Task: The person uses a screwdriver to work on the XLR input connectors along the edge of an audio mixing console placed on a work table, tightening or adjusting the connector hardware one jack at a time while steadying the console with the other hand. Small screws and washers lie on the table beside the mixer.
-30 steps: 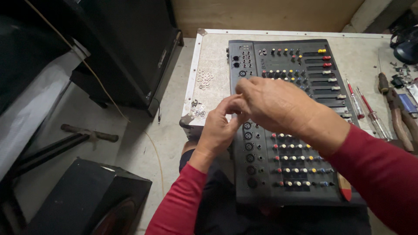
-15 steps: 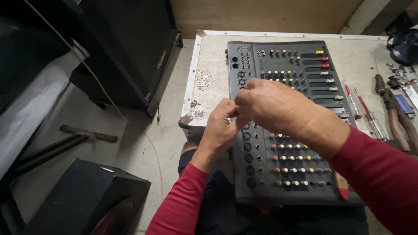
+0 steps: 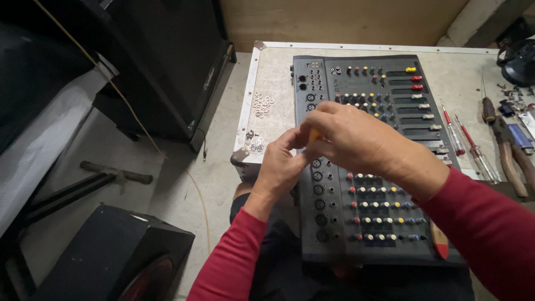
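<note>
Dark grey audio mixer [image 3: 373, 167] with coloured knobs sits on the desk [image 3: 273, 72], both hands now shifted slightly lower, left hand [image 3: 281, 167] and right hand [image 3: 348, 134] pinching a small orange-tipped part [image 3: 315, 135] over its jack column.

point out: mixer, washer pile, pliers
audio mixer [image 3: 384, 223]: head view, on the knob rows of its lower panel.
washers [image 3: 262, 104]: head view, middle of the upper loose pile.
pliers [image 3: 510, 159]: head view, on the left brown handle.
</note>
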